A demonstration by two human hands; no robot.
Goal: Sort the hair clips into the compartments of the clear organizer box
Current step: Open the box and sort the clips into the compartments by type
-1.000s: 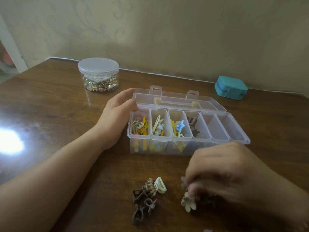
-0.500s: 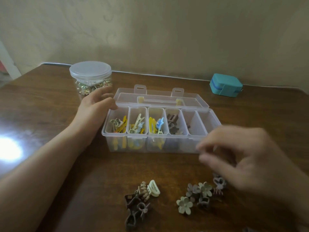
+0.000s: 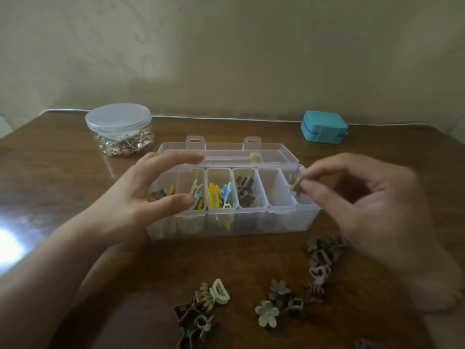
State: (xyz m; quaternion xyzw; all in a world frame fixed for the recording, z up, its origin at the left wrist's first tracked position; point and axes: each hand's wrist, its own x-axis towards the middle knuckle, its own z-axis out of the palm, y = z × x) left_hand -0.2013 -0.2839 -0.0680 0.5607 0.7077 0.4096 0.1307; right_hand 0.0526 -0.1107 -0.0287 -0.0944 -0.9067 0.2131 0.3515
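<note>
- The right hand (image 3: 372, 212) pinches a small brown-and-cream flower clip (image 3: 296, 188) between thumb and forefinger, over the rightmost compartment of the clear organizer box (image 3: 226, 225).
- The left hand (image 3: 141, 197) hangs over the box's left end, fingers spread and relaxed, holding nothing; whether it touches the rim is unclear.
- The lid lies open behind; yellow, blue and brown clips fill the four left compartments.
- Loose hair clips (image 3: 274, 298) lie on the wooden table (image 3: 63, 185) in front of the box.
- A lidded jar (image 3: 119, 129) and a teal case (image 3: 324, 127) stand near the wall.
</note>
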